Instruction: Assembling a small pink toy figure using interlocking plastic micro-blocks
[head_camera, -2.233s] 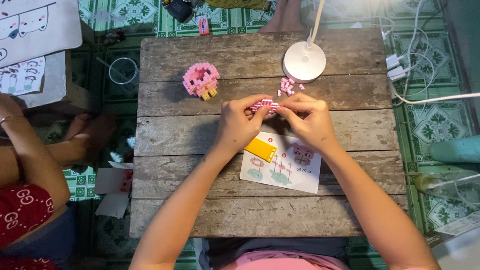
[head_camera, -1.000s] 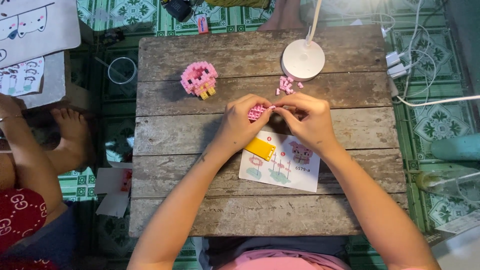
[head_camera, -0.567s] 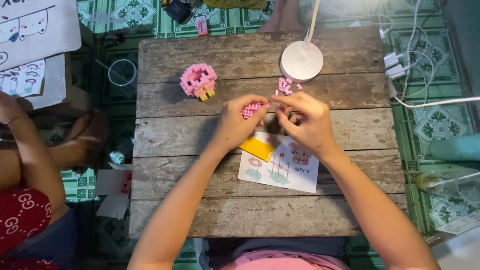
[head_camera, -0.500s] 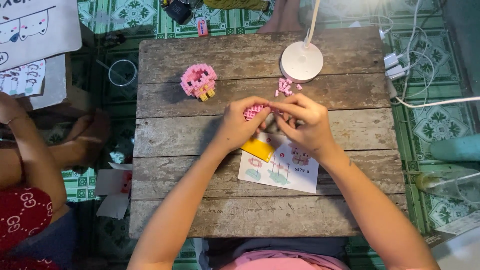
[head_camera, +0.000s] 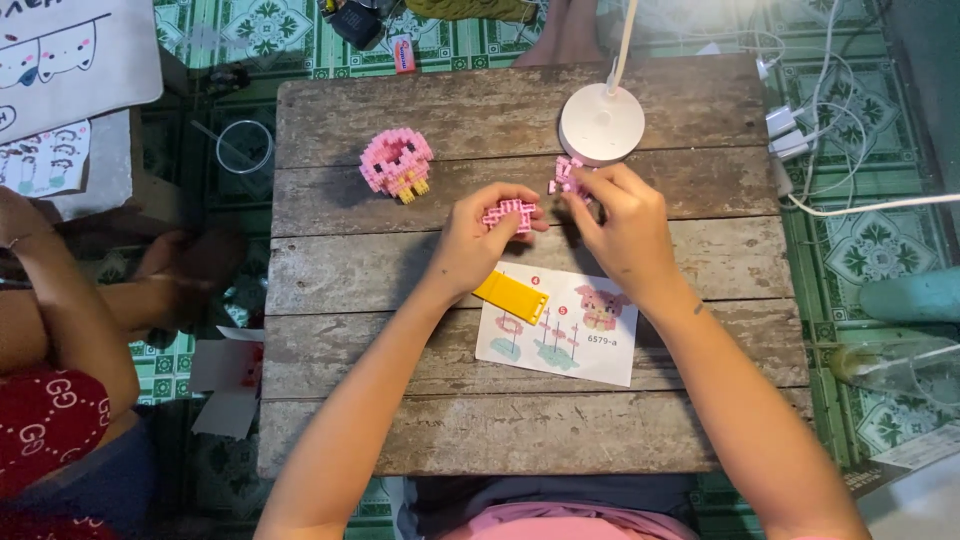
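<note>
My left hand holds a small pink brick assembly above the wooden table. My right hand has its fingertips on a little pile of loose pink bricks beside the white lamp base; whether it grips one is hidden. A finished pink brick figure stands at the table's back left. Below my hands lies the instruction sheet with a yellow flat tool on its left corner.
Another person sits at the left, an arm and feet beside the table. White cables and a plug lie on the tiled floor at the right. A printed paper sheet rests at the upper left.
My hands were together on the pink assembly. Now the right hand has moved off to the loose bricks near the lamp, and the left hand alone keeps the assembly.
</note>
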